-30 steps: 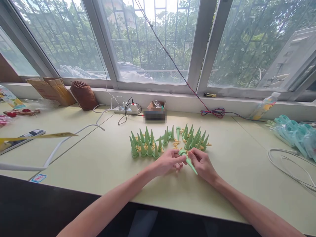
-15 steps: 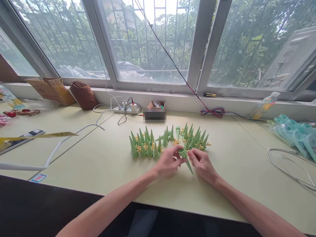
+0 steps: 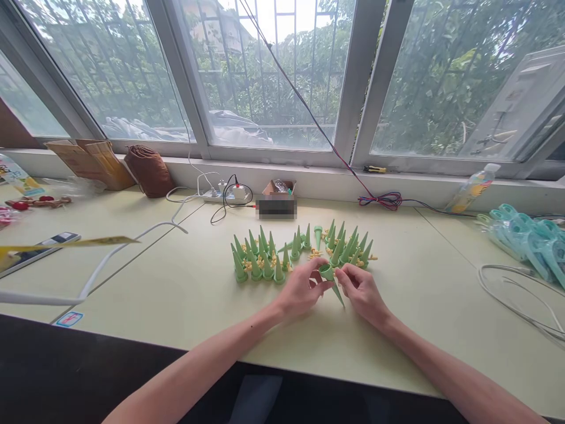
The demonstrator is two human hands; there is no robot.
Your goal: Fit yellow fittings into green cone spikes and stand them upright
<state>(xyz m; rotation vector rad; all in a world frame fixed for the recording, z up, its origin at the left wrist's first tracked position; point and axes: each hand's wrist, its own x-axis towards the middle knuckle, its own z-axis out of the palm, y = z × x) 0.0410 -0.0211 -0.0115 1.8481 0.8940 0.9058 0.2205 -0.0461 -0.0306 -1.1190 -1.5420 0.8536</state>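
Observation:
My left hand (image 3: 301,290) grips a green plastic watering spike (image 3: 326,273) near its wide cup end. The cup opens upward and the pointed tip slants down to the right, above the table. At the cup's side, my right hand (image 3: 362,292) pinches a small yellow valve piece, mostly hidden by the fingers. Beyond the hands, several like spikes stand tip up in a left group (image 3: 279,272) and a right group (image 3: 336,254), with yellow pieces among them. Loose yellow valve pieces (image 3: 315,254) lie between the groups. One spike (image 3: 318,235) there stands cup up.
A small open box (image 3: 277,206) and a power strip (image 3: 227,198) are at the back. Bagged teal parts (image 3: 532,241) and a white cable (image 3: 498,294) lie right. A phone (image 3: 48,246), a white cable (image 3: 99,275) and a brown bundle (image 3: 150,171) are left.
The spike in my left hand has tilted very slightly, its tip shifting a little up and left. Both hands keep almost the same place and grip.

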